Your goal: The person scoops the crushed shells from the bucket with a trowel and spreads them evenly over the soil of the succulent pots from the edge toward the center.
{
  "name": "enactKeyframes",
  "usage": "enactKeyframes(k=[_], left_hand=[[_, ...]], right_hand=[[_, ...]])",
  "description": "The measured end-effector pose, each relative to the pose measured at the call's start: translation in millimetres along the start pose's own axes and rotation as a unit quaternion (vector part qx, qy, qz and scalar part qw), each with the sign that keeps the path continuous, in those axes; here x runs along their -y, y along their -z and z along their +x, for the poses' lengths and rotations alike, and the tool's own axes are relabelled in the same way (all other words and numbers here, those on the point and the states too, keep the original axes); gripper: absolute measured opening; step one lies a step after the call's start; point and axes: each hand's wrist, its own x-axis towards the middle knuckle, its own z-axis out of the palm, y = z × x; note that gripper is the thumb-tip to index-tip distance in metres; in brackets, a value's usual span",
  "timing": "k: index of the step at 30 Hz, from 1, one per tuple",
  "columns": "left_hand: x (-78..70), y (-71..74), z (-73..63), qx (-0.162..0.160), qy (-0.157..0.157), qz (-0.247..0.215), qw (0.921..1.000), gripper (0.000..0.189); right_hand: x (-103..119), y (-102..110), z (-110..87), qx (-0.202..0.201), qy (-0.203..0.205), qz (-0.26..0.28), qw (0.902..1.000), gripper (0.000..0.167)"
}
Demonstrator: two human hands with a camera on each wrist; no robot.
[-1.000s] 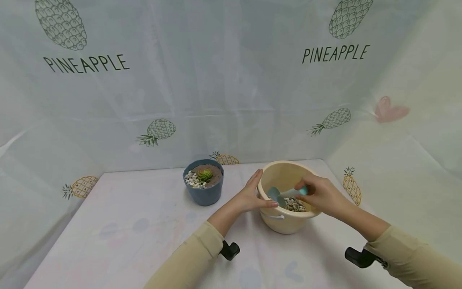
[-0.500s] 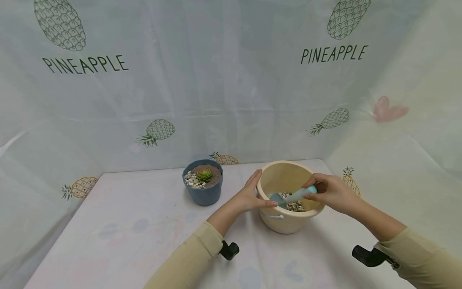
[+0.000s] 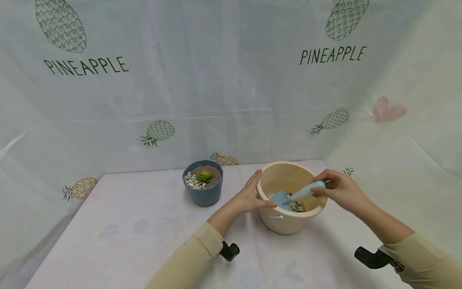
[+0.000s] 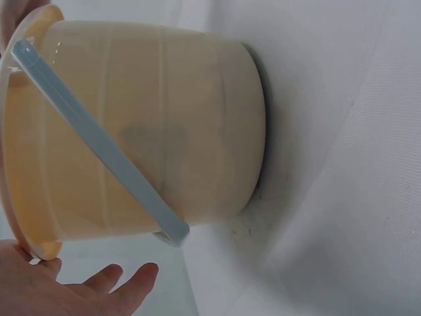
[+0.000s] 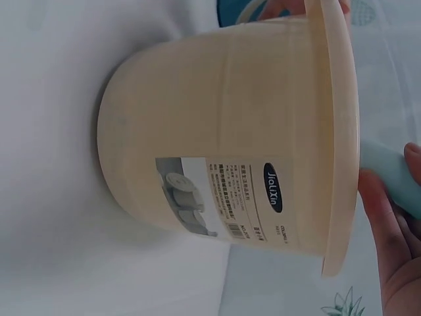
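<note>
A cream plastic bucket [image 3: 285, 222] stands upright on the table with small mixed stones [image 3: 298, 206] at its bottom. My right hand [image 3: 341, 189] pinches the handle end of a light blue hand trowel [image 3: 306, 191] at the bucket's right rim. The trowel slants down to the left, its blade on the stones inside. At the left rim my left hand [image 3: 249, 197] rests against the bucket, thumb over the front edge and fingers spread. In the left wrist view its fingers [image 4: 135, 289] reach out fairly straight beside the rim.
A blue pot [image 3: 203, 196] with a green succulent [image 3: 204, 176], soil and white pebbles stands to the left of the bucket. The bucket's pale handle [image 4: 99, 141] hangs down its side. A pineapple-print sheet [image 3: 231, 100] rises behind the table [image 3: 126, 233].
My right hand has moved right, drawing the trowel's handle over the right rim. The blade has lowered and now lies flatter on the stones. My left hand stays put.
</note>
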Motion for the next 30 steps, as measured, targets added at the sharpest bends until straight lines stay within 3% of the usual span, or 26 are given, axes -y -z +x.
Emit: enactKeyframes(k=[7, 23, 30], left_hand=[[-1.0, -1.0, -0.6, 0.002, -0.004, 0.001, 1.0, 0.115], [-0.9, -0.5, 1.6, -0.003, 0.0, 0.015, 0.9999, 0.117], [-4.7, 4.2, 1.5, -0.001, 0.0, 0.034, 0.9994, 0.116]], right_hand=[[-3, 7, -6.2, -0.033, -0.024, 0.033, 0.9986, 0.03], [-8, 22, -11.7, -0.072, -0.013, 0.096, 0.9926, 0.026], [-12, 27, -12.5, -0.076, -0.004, 0.174, 0.9818, 0.016]])
